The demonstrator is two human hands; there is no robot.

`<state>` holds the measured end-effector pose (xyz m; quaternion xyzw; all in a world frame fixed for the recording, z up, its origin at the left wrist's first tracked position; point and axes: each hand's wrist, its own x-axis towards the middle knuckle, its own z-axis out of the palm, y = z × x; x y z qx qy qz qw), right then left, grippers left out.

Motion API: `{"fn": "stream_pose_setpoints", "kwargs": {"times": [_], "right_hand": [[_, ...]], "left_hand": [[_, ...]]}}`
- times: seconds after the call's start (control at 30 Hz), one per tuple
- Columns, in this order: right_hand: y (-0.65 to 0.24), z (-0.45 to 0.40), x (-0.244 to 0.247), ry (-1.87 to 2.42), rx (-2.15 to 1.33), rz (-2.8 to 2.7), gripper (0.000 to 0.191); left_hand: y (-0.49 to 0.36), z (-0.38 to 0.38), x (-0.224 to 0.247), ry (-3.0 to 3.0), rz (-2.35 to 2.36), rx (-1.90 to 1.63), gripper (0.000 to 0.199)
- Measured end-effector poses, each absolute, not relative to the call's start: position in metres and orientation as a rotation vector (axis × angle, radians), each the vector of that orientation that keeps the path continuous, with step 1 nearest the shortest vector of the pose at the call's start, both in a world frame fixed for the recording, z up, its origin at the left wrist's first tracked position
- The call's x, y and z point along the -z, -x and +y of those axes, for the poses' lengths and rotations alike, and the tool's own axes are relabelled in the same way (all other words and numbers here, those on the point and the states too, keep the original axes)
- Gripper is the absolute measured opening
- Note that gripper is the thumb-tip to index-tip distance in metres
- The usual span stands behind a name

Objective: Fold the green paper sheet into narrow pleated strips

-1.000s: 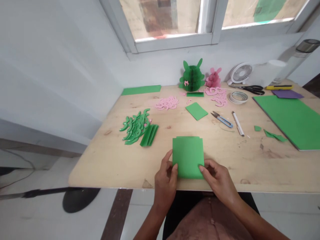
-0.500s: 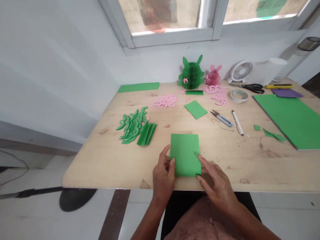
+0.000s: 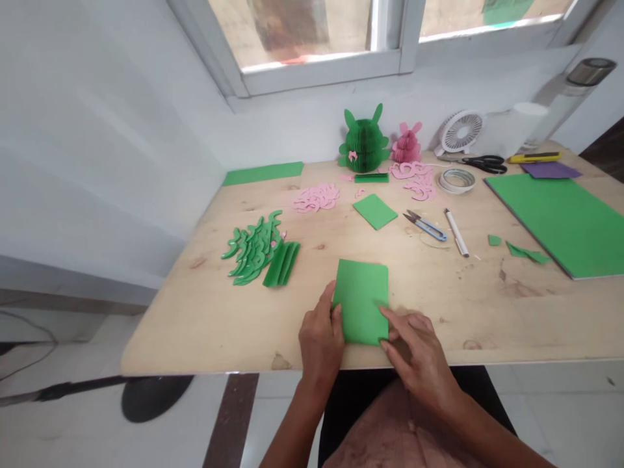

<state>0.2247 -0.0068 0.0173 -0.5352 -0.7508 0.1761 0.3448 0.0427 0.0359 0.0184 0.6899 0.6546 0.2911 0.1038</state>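
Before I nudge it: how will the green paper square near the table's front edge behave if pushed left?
The green paper square is probably light, looking thin. It should be fairly stiff, since its face looks flat. The left grip at its left edge would likely check any leftward slide.

White fan (image 3: 462, 132) stands upper right of frame, silver-capped bottle (image 3: 574, 92) farther right, window (image 3: 408, 39) at top, black disc (image 3: 156, 398) lower left.
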Motion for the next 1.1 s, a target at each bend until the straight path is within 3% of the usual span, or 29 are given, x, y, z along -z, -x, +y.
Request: {"fn": "stream_pose_setpoints", "kwargs": {"times": [0.57, 1.1], "right_hand": [[-0.229, 0.000, -0.026, 1.343, -0.373, -1.930, 0.026], [-0.236, 0.022, -0.024, 1.400, -0.321, -2.042, 0.026]], "left_hand": [[-0.049, 0.048, -0.033, -2.309, 1.940, -0.452, 0.034], [-0.043, 0.051, -0.033, -2.202, 1.924, -0.454, 0.034]]}}
